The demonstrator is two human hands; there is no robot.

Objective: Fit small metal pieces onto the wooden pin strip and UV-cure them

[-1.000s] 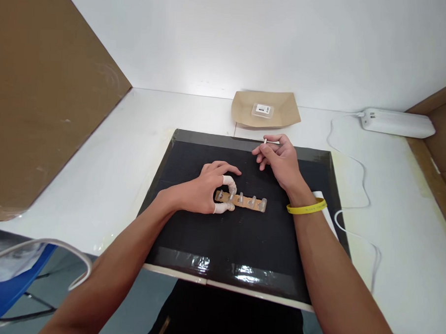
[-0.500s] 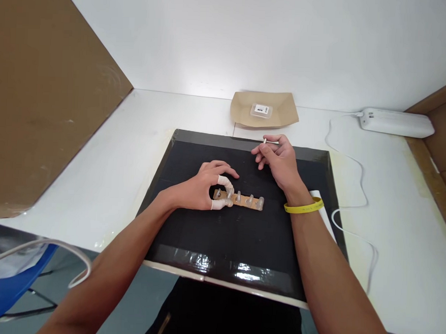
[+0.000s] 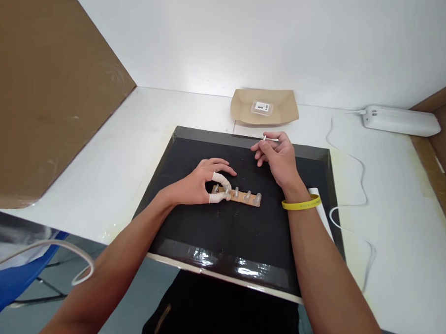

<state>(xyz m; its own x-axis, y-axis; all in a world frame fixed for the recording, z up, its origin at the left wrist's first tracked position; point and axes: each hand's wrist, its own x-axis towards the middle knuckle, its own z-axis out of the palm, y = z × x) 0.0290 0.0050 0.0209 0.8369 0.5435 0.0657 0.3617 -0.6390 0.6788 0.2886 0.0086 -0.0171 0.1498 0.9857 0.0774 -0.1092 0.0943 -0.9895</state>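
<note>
A narrow tan strip lies on the black mat, with several short translucent pegs standing along it. My left hand has pale wraps on thumb and index finger. Those two fingertips are closed around one translucent peg near the strip's left end; its other fingers stretch forward over the mat. Further back and to the right, my right hand is raised above the mat. Between its thumb and index finger it pinches a small white stick-like piece, mostly hidden by the fingers. A yellow band circles the right wrist.
Behind the mat, a brown paper tray holds a small clear labelled box. A white power bank-like block with a white cable sits at the right. Cardboard panels flank the white table.
The camera view has shifted slightly. Both hands keep nearly the same pose and hold; the strip stays beneath my left fingertips.
</note>
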